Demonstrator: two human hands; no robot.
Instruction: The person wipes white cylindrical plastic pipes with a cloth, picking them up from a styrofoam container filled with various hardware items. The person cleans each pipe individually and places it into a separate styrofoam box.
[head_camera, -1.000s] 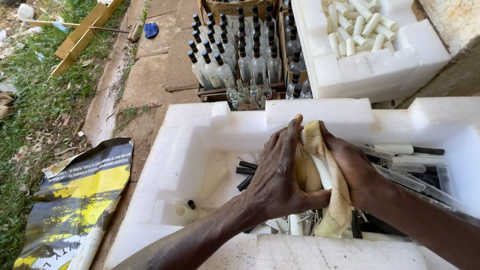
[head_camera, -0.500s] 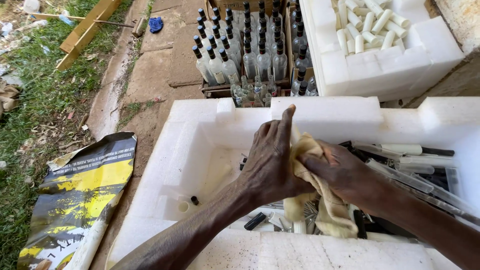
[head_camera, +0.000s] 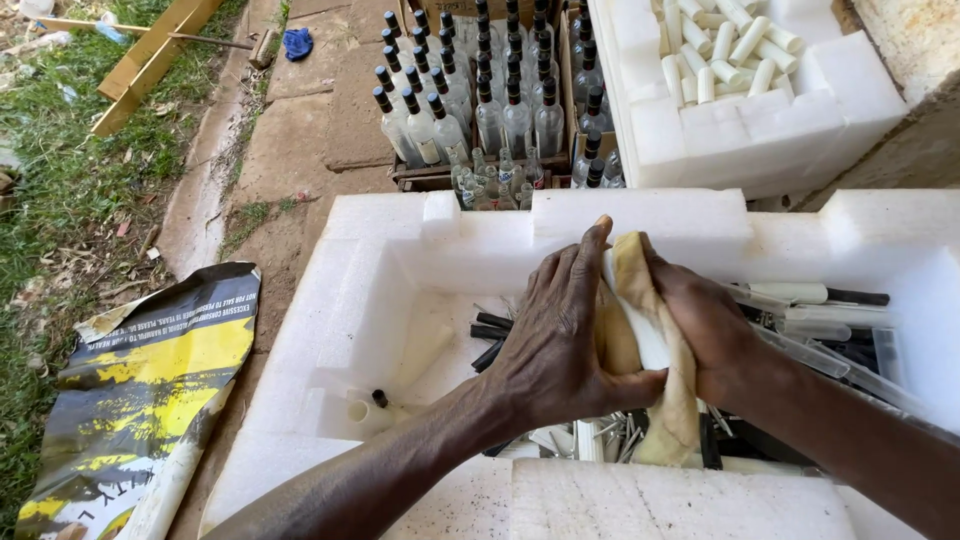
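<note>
Head view: two hands wring one pale yellow cloth above a white foam tray.

At frame centre, the left hand (head_camera: 560, 340) and right hand (head_camera: 705, 325) close fully around the pale yellow cloth (head_camera: 640, 330), its long axis vertical between the palms, both hands equally near; white foam tray (head_camera: 400, 260) beneath; clear black-capped bottles (head_camera: 480, 100) too many to count.

Both forearms are bare right up to the frame edge, no sleeves showing. The left hand (head_camera: 560, 345) wears no glove, ring or watch; the right hand (head_camera: 705, 325) is likewise unadorned.
</note>
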